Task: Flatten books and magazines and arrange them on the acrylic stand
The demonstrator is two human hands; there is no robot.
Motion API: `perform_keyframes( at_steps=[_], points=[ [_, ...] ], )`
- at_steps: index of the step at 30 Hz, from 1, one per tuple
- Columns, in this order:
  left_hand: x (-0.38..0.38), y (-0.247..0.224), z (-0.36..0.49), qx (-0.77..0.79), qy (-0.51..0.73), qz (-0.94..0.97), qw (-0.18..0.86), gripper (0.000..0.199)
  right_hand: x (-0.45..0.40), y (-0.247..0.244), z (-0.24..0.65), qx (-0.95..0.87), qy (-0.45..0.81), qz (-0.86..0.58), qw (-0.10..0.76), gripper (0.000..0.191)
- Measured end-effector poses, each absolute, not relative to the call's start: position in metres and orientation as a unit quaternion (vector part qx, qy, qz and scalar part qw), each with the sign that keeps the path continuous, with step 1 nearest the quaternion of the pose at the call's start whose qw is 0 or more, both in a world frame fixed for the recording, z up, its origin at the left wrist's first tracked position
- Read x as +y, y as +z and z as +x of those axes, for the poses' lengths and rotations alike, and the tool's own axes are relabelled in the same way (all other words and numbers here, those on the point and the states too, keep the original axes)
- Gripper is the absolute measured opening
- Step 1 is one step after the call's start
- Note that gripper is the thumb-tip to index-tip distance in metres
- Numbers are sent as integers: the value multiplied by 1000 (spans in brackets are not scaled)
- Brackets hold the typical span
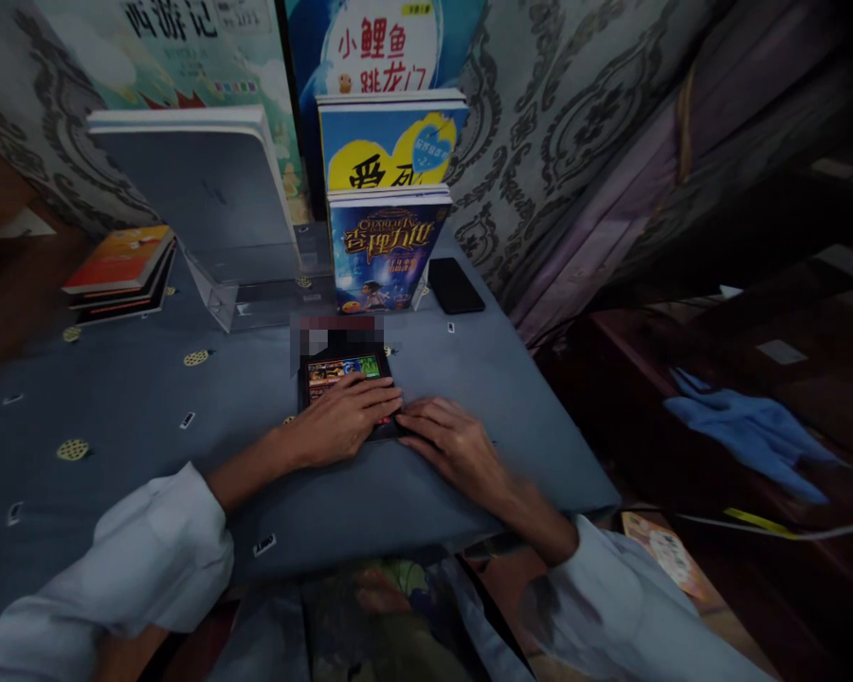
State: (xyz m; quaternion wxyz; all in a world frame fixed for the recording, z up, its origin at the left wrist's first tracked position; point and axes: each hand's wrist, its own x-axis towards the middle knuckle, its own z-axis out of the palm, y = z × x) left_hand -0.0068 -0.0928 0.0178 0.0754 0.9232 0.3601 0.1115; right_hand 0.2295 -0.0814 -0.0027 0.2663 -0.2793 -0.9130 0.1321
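A small dark book (318,371) with a colourful picture panel on its cover lies on the table; its upper part is blurred out by pixel blocks. My left hand (348,417) rests flat across the cover, fingers stretched to the right and covering much of the picture. At the book's lower right edge is my right hand (455,440), its fingers together and bent, with thumb and fingertips closed at the edge. The exact grip of those fingertips is partly hidden.
Standing behind the book are a blue book (384,251), a yellow-and-blue book (388,142) and a clear stand with a grey-backed book (213,199). A black phone (456,286) lies right; stacked orange books (120,260) lie left. The patterned blue tablecloth (142,379) ends at right.
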Motion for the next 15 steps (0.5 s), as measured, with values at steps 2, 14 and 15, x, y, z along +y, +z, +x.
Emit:
perform_keyframes(
  at_steps=[2,14,15],
  points=[
    [-92,18,-7,366,108,921,80,44,-78,-3,228,-916,120,-281,260,21],
    [-87,20,-11,353,120,922,107,43,-76,-3,223,-915,87,-286,272,21],
    [-83,20,-12,351,116,922,111,43,-76,-3,223,-915,85,-285,271,22]
  ],
)
